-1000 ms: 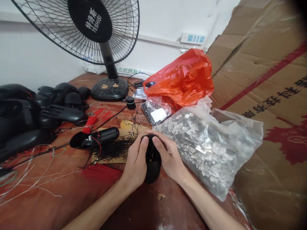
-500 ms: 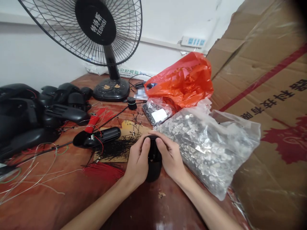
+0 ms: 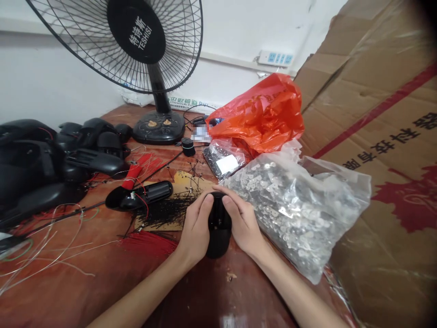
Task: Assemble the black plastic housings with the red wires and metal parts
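Between my two hands is a black plastic housing [image 3: 219,237], its long hollow side facing up and its rounded end toward me. My left hand [image 3: 197,221] is closed on its left side, the thumb along the upper rim. From the right, my right hand [image 3: 243,218] grips it the same way; the fingers of both hands are partly hidden behind it. Left of my hands lies a similar black housing [image 3: 159,191] with a red wire. Beside it are a pile of short black wires [image 3: 165,212] on cardboard and a bunch of red wires [image 3: 148,245].
A clear bag of small metal plates [image 3: 283,209] lies close to my right hand. Behind it sit a red plastic bag [image 3: 262,114] and a small bag of black parts [image 3: 213,164]. A fan [image 3: 159,127] stands at the back; black housings [image 3: 34,168] are heaped left.
Both thumbs have shifted slightly apart along the rim, and more of the housing's upper end shows. The grip stays, and nothing else has visibly moved.
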`<action>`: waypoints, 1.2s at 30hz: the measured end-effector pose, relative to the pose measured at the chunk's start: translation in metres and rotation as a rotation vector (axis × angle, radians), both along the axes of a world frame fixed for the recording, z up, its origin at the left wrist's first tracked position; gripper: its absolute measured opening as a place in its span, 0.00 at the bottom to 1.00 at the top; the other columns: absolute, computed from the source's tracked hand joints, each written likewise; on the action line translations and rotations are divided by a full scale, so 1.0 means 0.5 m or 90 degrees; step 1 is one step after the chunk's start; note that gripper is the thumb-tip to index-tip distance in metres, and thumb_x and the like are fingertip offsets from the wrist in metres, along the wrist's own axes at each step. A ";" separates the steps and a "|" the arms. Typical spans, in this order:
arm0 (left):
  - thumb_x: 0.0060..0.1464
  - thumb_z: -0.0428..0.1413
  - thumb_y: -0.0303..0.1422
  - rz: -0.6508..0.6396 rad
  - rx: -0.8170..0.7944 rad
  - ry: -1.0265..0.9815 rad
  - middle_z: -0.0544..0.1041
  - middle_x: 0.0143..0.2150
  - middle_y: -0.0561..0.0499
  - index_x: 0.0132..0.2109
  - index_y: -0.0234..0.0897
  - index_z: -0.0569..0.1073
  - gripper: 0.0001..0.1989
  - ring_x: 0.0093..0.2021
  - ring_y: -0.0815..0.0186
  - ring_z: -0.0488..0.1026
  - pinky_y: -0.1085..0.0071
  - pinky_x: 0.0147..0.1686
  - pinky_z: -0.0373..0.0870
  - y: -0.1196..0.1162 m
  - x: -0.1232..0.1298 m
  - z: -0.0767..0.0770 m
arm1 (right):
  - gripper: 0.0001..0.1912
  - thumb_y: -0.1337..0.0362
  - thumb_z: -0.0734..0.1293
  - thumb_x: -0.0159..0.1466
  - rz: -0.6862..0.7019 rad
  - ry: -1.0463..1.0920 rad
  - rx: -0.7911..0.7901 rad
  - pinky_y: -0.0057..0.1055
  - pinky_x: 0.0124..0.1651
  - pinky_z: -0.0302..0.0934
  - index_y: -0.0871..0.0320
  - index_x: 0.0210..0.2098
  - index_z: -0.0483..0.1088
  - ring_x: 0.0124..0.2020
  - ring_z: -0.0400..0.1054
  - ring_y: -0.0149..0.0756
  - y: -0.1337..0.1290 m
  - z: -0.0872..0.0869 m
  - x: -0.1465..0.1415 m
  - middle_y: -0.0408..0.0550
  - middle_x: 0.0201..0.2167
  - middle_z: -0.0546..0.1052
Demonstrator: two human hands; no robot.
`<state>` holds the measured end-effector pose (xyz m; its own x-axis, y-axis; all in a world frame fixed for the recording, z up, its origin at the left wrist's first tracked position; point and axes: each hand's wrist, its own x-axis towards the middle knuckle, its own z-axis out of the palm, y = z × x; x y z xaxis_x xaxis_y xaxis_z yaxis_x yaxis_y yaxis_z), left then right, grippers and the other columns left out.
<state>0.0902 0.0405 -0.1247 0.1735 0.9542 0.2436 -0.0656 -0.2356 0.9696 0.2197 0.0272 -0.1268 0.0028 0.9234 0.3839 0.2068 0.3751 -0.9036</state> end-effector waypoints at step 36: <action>0.66 0.48 0.35 -0.027 -0.004 -0.009 0.79 0.48 0.50 0.52 0.34 0.76 0.16 0.50 0.64 0.72 0.74 0.50 0.65 -0.005 -0.002 0.001 | 0.16 0.59 0.60 0.72 -0.010 0.027 -0.001 0.33 0.55 0.66 0.54 0.54 0.74 0.51 0.73 0.38 -0.004 0.002 -0.004 0.47 0.52 0.78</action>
